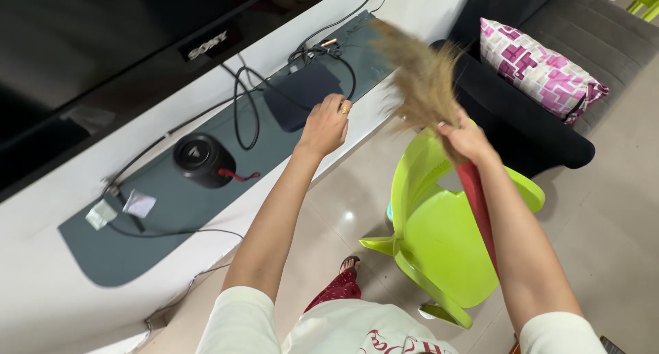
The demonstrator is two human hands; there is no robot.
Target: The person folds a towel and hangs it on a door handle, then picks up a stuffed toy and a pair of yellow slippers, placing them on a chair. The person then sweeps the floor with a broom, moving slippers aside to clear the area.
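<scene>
Two hands: right hand [468,140] grips one broom [420,79]; left hand [325,126] curled loosely above surface [103,258]. One speaker [200,159], one green chair [439,244], tangled cables [241,107].

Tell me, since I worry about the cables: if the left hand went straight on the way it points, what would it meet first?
Probably the dark flat box on the glass shelf; the left hand looks almost over its edge, cables just beyond. Height above it is unclear.

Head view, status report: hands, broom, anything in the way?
Right hand grips grass broom, raised. Left hand on dark flat box. Cables, black speaker nearby.
</scene>
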